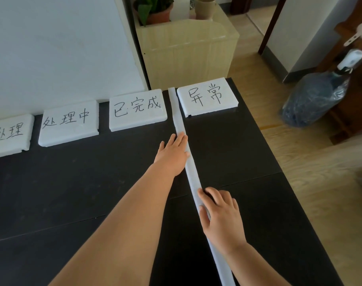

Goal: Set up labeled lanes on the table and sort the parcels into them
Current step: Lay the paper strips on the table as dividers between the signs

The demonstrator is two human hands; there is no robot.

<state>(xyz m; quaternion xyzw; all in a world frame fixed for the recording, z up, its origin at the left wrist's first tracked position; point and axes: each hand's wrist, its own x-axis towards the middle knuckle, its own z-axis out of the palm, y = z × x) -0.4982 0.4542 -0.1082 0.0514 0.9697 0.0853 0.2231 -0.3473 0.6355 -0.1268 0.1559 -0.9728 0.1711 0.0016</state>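
A long white foam strip (191, 168) lies on the black table (72, 182), running from the far edge toward me between two label boards. My left hand (172, 154) rests flat on the table with straight fingers, its fingertips touching the strip's left side. Nearer to me, my right hand (220, 215) lies on the strip, fingers resting over it and thumb along its left edge. Several white foam label boards with handwritten characters stand along the far edge: one (9, 135) at the left, then a second (69, 122), a third (137, 109), and a fourth (207, 97) right of the strip.
A white wall panel (62, 48) backs the table. Behind the table's far right corner stands a pale wooden cabinet (186, 48) with a potted plant (155, 11). On the wooden floor to the right sits a plastic-wrapped water jug (316, 98).
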